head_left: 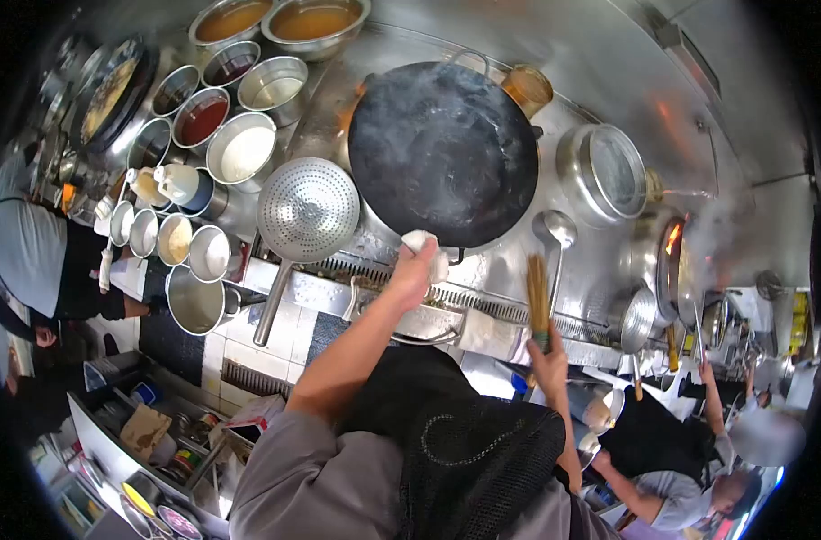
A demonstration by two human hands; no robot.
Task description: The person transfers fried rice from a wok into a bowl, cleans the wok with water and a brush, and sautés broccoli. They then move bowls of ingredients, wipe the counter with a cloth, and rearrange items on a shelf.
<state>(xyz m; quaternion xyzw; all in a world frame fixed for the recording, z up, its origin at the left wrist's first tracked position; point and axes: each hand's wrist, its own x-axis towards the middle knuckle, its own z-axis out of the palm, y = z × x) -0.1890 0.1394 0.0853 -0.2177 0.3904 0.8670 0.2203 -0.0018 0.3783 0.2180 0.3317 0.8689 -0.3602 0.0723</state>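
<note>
My left hand [410, 277] is closed on a folded white cloth [439, 263] at the near rim of a big black wok [442, 153], beside its handle. Whether the fingers also grip the wok's handle is hidden. Smoke or steam rises from the wok, which looks wet and dark inside. In my right hand [548, 362] is a bamboo wok brush [537, 292], bristles pointing up and away from me, held off to the right of the wok. A ladle [559, 232] lies on the steel stove just beyond the brush.
Left of the wok rests a perforated strainer [308, 211]. Behind it stand several seasoning pots, one with white contents [241, 148]. Right sits a steel pot [613, 171]; farther along, flames rise by another wok [672, 261]. Co-workers [672, 495] stand at right and left.
</note>
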